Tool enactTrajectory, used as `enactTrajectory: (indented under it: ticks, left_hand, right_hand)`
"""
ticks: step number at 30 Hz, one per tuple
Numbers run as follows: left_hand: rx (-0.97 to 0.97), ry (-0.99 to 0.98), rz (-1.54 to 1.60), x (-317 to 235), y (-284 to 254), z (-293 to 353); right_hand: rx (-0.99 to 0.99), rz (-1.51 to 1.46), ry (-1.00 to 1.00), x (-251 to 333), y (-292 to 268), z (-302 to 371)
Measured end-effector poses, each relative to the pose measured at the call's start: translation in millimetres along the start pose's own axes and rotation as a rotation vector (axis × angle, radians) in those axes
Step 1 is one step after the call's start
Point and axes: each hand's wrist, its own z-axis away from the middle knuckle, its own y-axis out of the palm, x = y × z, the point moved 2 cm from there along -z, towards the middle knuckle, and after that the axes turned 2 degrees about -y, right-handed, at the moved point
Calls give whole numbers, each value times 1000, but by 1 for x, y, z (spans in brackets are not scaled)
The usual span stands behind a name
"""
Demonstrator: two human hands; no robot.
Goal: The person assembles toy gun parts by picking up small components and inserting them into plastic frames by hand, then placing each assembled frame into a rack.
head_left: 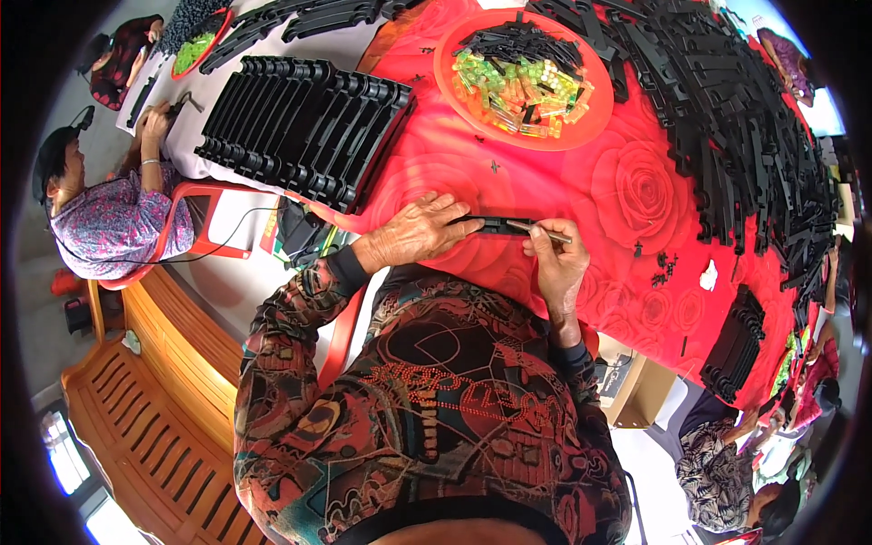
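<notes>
A long black plastic part (498, 223) lies at the near edge of the red cloth in front of me. My left hand (420, 229) is closed on its left end. Between the thumb and fingers of my right hand (559, 257) is a slim metal-coloured tool, like a small screwdriver (551, 232). Its tip reaches the right part of the black piece. What the tip touches is too small to make out.
An orange-red basin (595, 123) holds yellow-green and orange small pieces and black bits. Stacked black parts (291, 127) stand at the left; a large heap of them (718, 118) covers the right. Tiny black pieces (666, 269) dot the rose-patterned cloth (627, 186). Other people sit on both sides.
</notes>
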Motion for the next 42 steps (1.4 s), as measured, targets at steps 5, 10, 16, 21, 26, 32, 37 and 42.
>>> enactTrajectory:
  ticks: [5,10,16,21,26,32,37,42]
  left_hand:
    - [65,-19,36,-1,-7,-6]
    - [36,1,37,-3,-11,-12]
    - [135,-56,97,-4,-10,-16]
    - [125,-73,72,-3,-7,-16]
    - [137,-83,75,-3,-6,-17]
    - [141,-78,86,-3,-7,-19]
    - [97,-42,80,-4,-5,-19]
    - [88,-55,108,-6,-4,-20]
  right_hand:
    - [17,50,14,-1,4,-2]
    - [-11,69,49,-2,6,-4]
    - [-28,108,45,1,6,-5]
    - [-26,68,35,0,7,-5]
    - [-14,107,27,-2,6,-7]
    - [9,84,26,2,9,-10]
    - [90,71,2,5,13,-17]
    - [100,34,58,1,10,-20]
